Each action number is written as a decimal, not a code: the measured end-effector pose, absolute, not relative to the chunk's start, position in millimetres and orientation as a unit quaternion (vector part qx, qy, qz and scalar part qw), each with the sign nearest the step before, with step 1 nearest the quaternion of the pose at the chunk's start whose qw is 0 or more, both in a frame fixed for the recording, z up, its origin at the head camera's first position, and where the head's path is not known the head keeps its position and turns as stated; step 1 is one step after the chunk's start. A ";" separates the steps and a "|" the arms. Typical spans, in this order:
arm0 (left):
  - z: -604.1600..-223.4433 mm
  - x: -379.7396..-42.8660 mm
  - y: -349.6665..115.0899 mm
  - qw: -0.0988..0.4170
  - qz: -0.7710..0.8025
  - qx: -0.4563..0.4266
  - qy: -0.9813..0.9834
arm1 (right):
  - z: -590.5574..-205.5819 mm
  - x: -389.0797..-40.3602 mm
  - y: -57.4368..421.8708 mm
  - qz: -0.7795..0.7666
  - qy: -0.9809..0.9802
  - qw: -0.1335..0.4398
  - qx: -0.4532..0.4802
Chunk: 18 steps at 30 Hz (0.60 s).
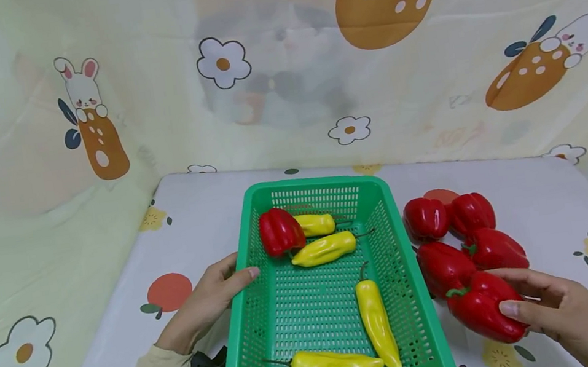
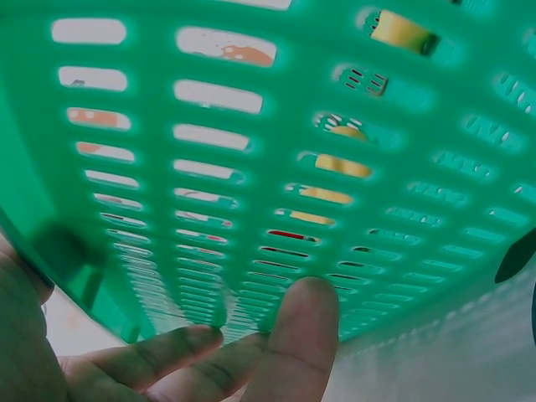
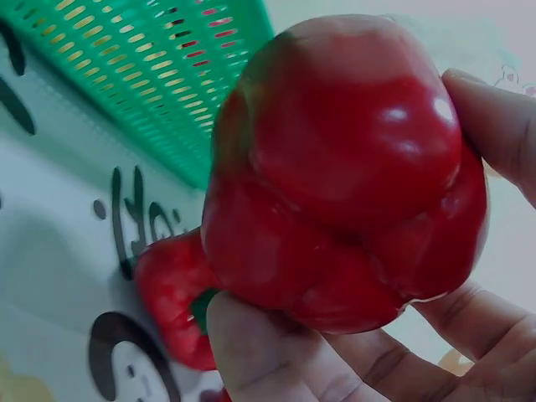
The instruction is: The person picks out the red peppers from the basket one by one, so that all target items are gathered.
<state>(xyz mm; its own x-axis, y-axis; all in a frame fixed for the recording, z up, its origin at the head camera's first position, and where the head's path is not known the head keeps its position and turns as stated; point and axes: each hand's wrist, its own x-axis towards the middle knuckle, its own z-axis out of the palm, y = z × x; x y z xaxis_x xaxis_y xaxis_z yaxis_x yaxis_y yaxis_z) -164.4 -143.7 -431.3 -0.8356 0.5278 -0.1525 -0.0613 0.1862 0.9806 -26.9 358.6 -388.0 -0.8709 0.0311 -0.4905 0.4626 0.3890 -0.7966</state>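
Observation:
My right hand [image 1: 561,309] grips a red bell pepper [image 1: 483,307] with a green stem, thumb on the near side and fingers behind it. The same bell pepper [image 3: 343,167] fills the middle of the right wrist view. On the left, my left hand [image 1: 214,296] holds the side of a green plastic basket [image 1: 241,314], thumb over its rim and fingers against the outer wall. Inside the basket lie one red bell pepper [image 1: 280,232] and several yellow peppers, among them one [image 1: 377,324] at the right and one [image 1: 336,366] at the near end.
Several more red bell peppers, such as one [image 1: 425,218] at the back and one [image 1: 498,248] nearer, lie close together right of the basket. A patterned cloth [image 1: 128,366] covers the table. Behind it hangs a printed curtain [image 1: 283,98]. A dark band [image 1: 206,365] circles my left wrist.

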 end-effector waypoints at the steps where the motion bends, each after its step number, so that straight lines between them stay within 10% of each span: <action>1: -431.3 -164.2 -143.4 0.238 0.617 0.159 0.733 | -390.0 -25.1 359.2 -0.534 0.805 0.208 0.155; 18: -430.4 -162.9 -143.3 0.238 0.620 0.162 0.730 | -425.0 -19.4 363.5 -0.543 0.786 0.257 0.150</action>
